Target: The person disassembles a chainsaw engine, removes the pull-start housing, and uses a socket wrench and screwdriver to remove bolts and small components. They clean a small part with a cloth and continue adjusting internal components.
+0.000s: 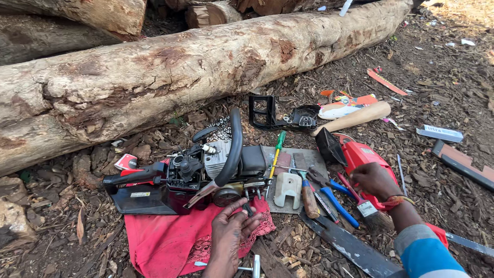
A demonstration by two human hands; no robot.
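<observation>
The person's left hand [230, 232] is closest to the camera, low in the middle. Its fingers are pinched together on a small dark metal part [248, 208] just under the body of the saw. The hand lies over a red cloth with a lacy edge [164, 239] spread on the ground. A silver T-shaped metal wrench [252, 267] lies beside the wrist.

The person's right hand [374, 180] is out to the right, past a blue and grey sleeve [424, 252]. It rests on a red plastic cover [363, 157]. Its fingers curl down, but the picture does not show if they grip anything. A paintbrush with a red handle [363, 203], blue-handled pliers [334, 201] and a long flat grey saw bar [350, 247] lie near this hand.

Above the red cloth sits the black and red chainsaw engine with its covers off [190, 175]. A curved black handle [234, 149] goes over it. Just to its right is a flat grey metal sheet [314, 157] with a green-handled screwdriver [278, 146], a wooden-handled tool [309, 198] and a pale metal plate [287, 189] on it.

Farther away lie a black plastic frame piece [267, 113] and a pale wooden handle [355, 117]. Behind everything is a big brown log with rough bark [206, 67], lying across the chip-covered ground [437, 92].
</observation>
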